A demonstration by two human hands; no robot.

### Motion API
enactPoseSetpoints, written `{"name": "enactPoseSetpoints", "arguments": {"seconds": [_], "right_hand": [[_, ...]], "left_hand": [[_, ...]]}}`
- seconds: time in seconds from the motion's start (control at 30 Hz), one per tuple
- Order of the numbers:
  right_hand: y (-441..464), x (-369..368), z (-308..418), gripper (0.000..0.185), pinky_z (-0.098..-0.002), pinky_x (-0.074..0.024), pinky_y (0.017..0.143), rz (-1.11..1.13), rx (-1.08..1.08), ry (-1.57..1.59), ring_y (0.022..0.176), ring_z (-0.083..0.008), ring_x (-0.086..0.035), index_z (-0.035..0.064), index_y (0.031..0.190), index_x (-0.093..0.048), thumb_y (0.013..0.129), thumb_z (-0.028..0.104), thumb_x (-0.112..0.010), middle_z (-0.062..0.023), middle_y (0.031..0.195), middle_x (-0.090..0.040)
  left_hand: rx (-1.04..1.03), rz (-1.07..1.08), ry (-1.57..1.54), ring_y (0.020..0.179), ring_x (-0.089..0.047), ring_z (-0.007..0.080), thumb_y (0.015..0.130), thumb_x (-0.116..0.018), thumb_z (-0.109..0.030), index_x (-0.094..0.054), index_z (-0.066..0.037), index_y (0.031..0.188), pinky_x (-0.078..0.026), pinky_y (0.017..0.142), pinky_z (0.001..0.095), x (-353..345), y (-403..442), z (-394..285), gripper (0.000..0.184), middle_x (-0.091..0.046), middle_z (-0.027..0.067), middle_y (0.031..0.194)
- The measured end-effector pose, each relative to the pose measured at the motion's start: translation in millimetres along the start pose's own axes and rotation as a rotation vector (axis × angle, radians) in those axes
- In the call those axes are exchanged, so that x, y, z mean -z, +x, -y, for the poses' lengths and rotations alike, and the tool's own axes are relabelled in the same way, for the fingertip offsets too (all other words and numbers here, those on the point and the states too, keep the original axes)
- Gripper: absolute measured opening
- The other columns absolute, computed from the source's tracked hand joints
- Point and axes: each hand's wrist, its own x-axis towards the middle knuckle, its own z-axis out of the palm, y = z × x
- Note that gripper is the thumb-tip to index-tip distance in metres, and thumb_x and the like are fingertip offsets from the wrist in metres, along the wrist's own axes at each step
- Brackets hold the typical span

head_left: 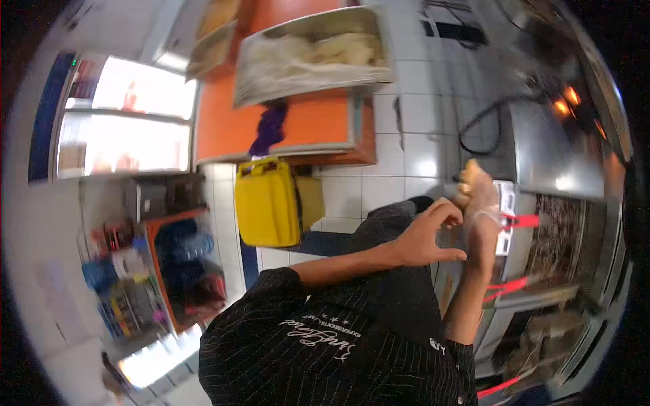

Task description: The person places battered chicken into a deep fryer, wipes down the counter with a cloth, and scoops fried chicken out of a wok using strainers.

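Nearest us: black pinstriped shirt [352, 345]. Left hand [425, 235] loosely curled, seemingly empty. Right hand [482, 195] blurred; we can't tell how firmly it grips the yellowish piece [468, 176] at its fingertips, probably light, softish, best held by its sides. Shirt print: we read "EXPERIMENTAL"; script unclear.

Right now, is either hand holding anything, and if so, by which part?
Left hand: open, nothing visible in it. Right hand: can't tell; its far end is yellowish and too blurred to separate object from hand.
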Motion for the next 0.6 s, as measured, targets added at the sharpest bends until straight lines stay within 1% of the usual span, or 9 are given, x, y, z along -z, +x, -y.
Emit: {"name": "enactPoseSetpoints", "arguments": {"seconds": [0.03, 0.07, 0.1, 0.13, 0.23, 0.47, 0.53, 0.57, 0.6], "right_hand": [[-12.6, -37.5, -9.1, 0.038, -0.0222, -0.0382, 0.05, 0.016, 0.04, -0.204, 0.059, -0.0076, -0.046, 0.0034, 0.116, -0.055, 0.099, 0.035, -0.043, -0.0015, 0.075, -0.055], [-7.1, -54.6, -29.1, 0.038, -0.0238, -0.0414, 0.05, 0.13, -0.123, -0.022, 0.057, -0.0097, -0.049, 0.0032, 0.116, -0.055, 0.099, 0.035, -0.042, -0.0033, 0.076, -0.057], [-10.1, -83.9, -39.7, 0.038, -0.0268, -0.0463, 0.054, 0.196, 0.052, -0.316, 0.061, -0.013, -0.055, 0.002, 0.115, -0.055, 0.099, 0.034, -0.042, -0.0056, 0.079, -0.06], [-12.5, -106.8, -49.3, 0.037, -0.0287, -0.0493, 0.06, 0.202, -0.064, -0.314, 0.072, -0.017, -0.061, 0.0006, 0.114, -0.054, 0.1, 0.033, -0.042, -0.0091, 0.085, -0.062], [-32.3, -162.5, -58.9, 0.037, -0.0285, -0.0496, 0.065, 0.408, 0.081, -0.383, 0.078, -0.0185, -0.061, 0.0005, 0.112, -0.055, 0.1, 0.033, -0.042, -0.0112, 0.09, -0.061], [0.6, -248.1, -72.7, 0.026, -0.0287, -0.0498, 0.061, 0.537, -0.17, -0.026, 0.073, -0.0144, -0.058, 0.0035, 0.098, -0.055, 0.095, 0.029, -0.052, -0.0052, 0.086, -0.057], [19.1, -278.3, -62.3, 0.023, -0.0288, -0.0491, 0.062, 0.589, -0.172, -0.138, 0.073, -0.0137, -0.056, 0.005, 0.097, -0.054, 0.096, 0.028, -0.051, -0.0039, 0.085, -0.055], [38.2, -294.5, -69.5, 0.023, -0.0288, -0.0491, 0.062, 0.595, -0.162, -0.147, 0.073, -0.0137, -0.056, 0.005, 0.097, -0.054, 0.096, 0.028, -0.051, -0.0039, 0.085, -0.055], [64.2, -312.4, -85.6, 0.023, -0.0289, -0.049, 0.064, 0.65, 0.18, -0.302, 0.076, -0.0143, -0.057, 0.0042, 0.096, -0.055, 0.095, 0.027, -0.052, -0.0039, 0.086, -0.055]], "left_hand": [[-0.006, -0.061, 0.018, 0.08, -0.047, 0.0165, 0.071, -0.081, -0.035, -0.051, -0.005, 0.101, -0.042, 0.072, 0.0294, 12.2, -18.5, 4.3, 0.052, -0.046, 0.0062, 0.091], [0.029, -0.178, 0.062, 0.08, -0.047, 0.0166, 0.073, -0.08, -0.031, -0.051, -0.005, 0.101, -0.042, 0.072, 0.0293, 24.5, -38.0, 13.5, 0.048, -0.046, 0.0062, 0.09], [0.059, -0.285, 0.094, 0.079, -0.047, 0.0167, 0.075, -0.078, -0.027, -0.051, -0.004, 0.1, -0.042, 0.071, 0.0292, 41.3, -53.4, 21.7, 0.044, -0.047, 0.0062, 0.09], [0.043, -0.38, 0.09, 0.077, -0.048, 0.0168, 0.078, -0.075, -0.019, -0.053, -0.004, 0.098, -0.042, 0.069, 0.0294, 54.5, -65.2, 19.9, 0.034, -0.049, 0.006, 0.089], [0.075, -0.526, 0.191, 0.075, -0.049, 0.0165, 0.078, -0.074, -0.014, -0.054, -0.004, 0.096, -0.043, 0.067, 0.029, 91.9, -95.2, 18.2, 0.029, -0.051, 0.0061, 0.088], [-0.038, -0.712, 0.364, 0.072, -0.056, 0.0221, 0.077, -0.07, -0.005, -0.058, -0.002, 0.086, -0.045, 0.066, 0.0322, 165.8, -96.2, 9.7, 0.016, -0.057, 0.0094, 0.079], [-0.117, -0.723, 0.44, 0.072, -0.057, 0.0234, 0.075, -0.07, -0.003, -0.058, -0.002, 0.086, -0.046, 0.066, 0.0333, 202.6, -82.3, 22.2, 0.016, -0.057, 0.0098, 0.079], [-0.183, -0.723, 0.518, 0.072, -0.057, 0.0247, 0.074, -0.069, -0.001, -0.059, -0.002, 0.086, -0.046, 0.067, 0.0344, 224.0, -73.5, 28.6, 0.016, -0.057, 0.0101, 0.078], [-0.131, -0.72, 0.549, 0.073, -0.057, 0.0272, 0.071, -0.068, 0.0, -0.059, -0.002, 0.085, -0.046, 0.066, 0.0356, 249.2, -63.8, 20.1, 0.017, -0.058, 0.0095, 0.078]]}}
